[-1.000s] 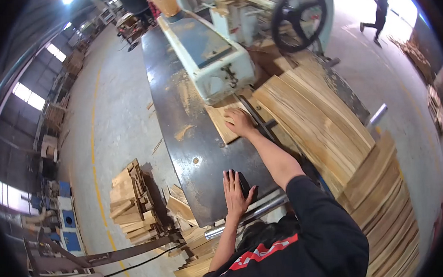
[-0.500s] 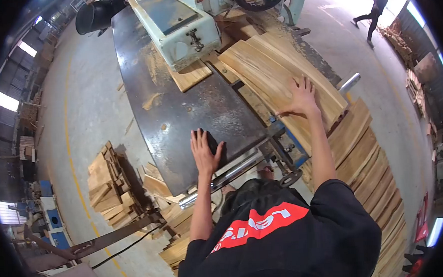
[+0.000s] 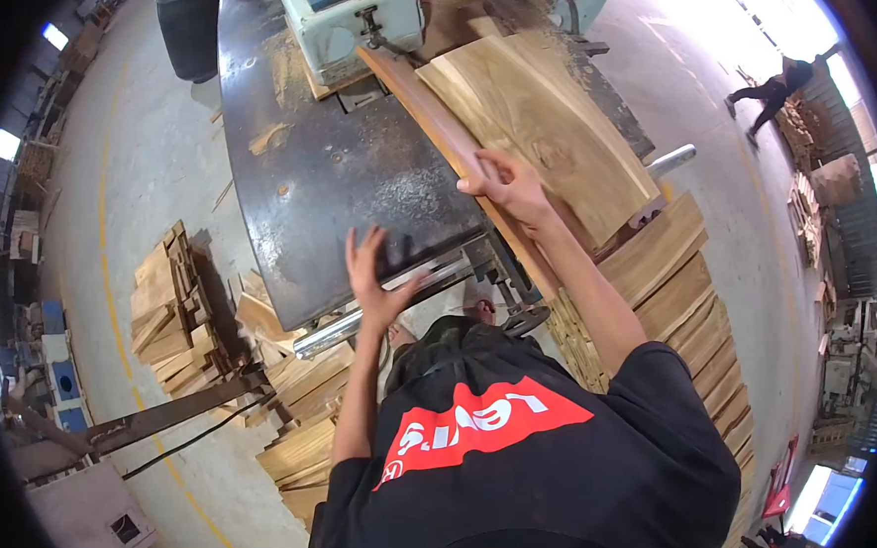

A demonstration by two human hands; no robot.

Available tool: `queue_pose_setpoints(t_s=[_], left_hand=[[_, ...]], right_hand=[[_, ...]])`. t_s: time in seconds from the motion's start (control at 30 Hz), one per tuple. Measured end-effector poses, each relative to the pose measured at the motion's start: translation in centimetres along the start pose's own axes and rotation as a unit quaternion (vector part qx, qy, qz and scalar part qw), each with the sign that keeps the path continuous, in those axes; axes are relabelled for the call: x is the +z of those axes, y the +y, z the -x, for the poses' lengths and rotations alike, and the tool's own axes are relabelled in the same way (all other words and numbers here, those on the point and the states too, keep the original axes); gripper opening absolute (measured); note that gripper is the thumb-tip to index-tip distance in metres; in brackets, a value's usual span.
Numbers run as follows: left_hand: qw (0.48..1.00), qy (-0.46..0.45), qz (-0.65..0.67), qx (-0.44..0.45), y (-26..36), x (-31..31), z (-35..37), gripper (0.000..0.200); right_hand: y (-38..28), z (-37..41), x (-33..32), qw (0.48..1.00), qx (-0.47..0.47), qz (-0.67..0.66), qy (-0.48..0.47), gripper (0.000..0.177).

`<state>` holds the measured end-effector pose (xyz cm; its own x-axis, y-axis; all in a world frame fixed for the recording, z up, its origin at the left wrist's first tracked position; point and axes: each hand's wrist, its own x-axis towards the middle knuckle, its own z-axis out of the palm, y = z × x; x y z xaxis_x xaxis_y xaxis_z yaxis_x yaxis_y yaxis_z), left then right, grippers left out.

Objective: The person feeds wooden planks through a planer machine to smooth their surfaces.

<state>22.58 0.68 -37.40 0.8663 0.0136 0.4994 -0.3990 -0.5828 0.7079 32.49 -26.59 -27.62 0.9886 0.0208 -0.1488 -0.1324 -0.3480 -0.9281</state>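
My right hand (image 3: 511, 189) grips a long wooden board (image 3: 424, 104) by its upper edge. That board is tipped up on its side, running from beside the machine housing toward my body. Just right of it a wide wooden board (image 3: 550, 134) lies flat, its grain and a knot facing up. My left hand (image 3: 372, 277) is raised over the near edge of the dark metal machine table (image 3: 339, 180), fingers spread and holding nothing. Behind the table's middle stands the pale green machine housing (image 3: 352, 35), with a piece of wood partly hidden under it.
A metal bar (image 3: 337, 331) runs along the table's near edge. Stacked boards (image 3: 672, 282) stand at my right, and a pile of wood pieces (image 3: 168, 308) is on the floor at left. A person (image 3: 781, 92) walks at the far right. A black bin (image 3: 188, 39) stands behind.
My right hand has gone from lying spread on the flat boards to gripping one, now tipped on its side and shifted left. My left hand has lifted off the metal table.
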Motion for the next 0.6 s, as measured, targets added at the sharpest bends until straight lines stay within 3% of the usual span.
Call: queue_pose_setpoints(t_s=[0.03, 0.07, 0.17, 0.23, 0.3, 0.43, 0.53, 0.57, 0.6], left_hand=[[0.999, -0.04, -0.01, -0.002, 2.9, -0.7, 0.8, 0.095], [0.997, -0.075, -0.006, 0.007, 4.4, -0.8, 2.1, 0.116], [0.988, -0.13, 0.051, -0.071, 7.8, -1.1, 4.8, 0.152], [0.984, -0.156, 0.033, -0.081, 8.0, -1.6, 5.8, 0.167], [0.983, -0.142, 0.026, -0.115, 8.1, -2.2, 6.2, 0.164], [0.966, -0.163, 0.013, -0.199, 7.2, -2.6, 7.9, 0.15], [0.972, -0.174, -0.036, -0.152, 6.2, -3.2, 8.0, 0.141], [0.975, -0.176, -0.059, -0.123, 6.2, -3.4, 7.7, 0.138], [0.975, -0.175, -0.062, -0.118, 6.4, -3.3, 7.4, 0.137]], right_hand=[[0.2, 0.4, 1.1, 0.986, 0.018, -0.158, -0.049, 0.085], [0.4, 0.9, 2.0, 0.961, 0.078, -0.24, -0.116, 0.082], [1.3, 2.5, 5.2, 0.832, 0.192, -0.442, -0.276, 0.078], [2.0, 3.2, 9.1, 0.754, 0.155, -0.559, -0.307, 0.076], [1.8, 4.1, 10.5, 0.675, 0.108, -0.638, -0.355, 0.072], [4.7, 4.0, 10.9, 0.693, 0.211, -0.629, -0.282, 0.065], [8.5, 2.8, 9.9, 0.844, 0.22, -0.447, -0.198, 0.055], [8.9, 2.8, 9.4, 0.897, 0.181, -0.371, -0.159, 0.043], [8.7, 3.0, 9.0, 0.951, 0.125, -0.245, -0.139, 0.044]])
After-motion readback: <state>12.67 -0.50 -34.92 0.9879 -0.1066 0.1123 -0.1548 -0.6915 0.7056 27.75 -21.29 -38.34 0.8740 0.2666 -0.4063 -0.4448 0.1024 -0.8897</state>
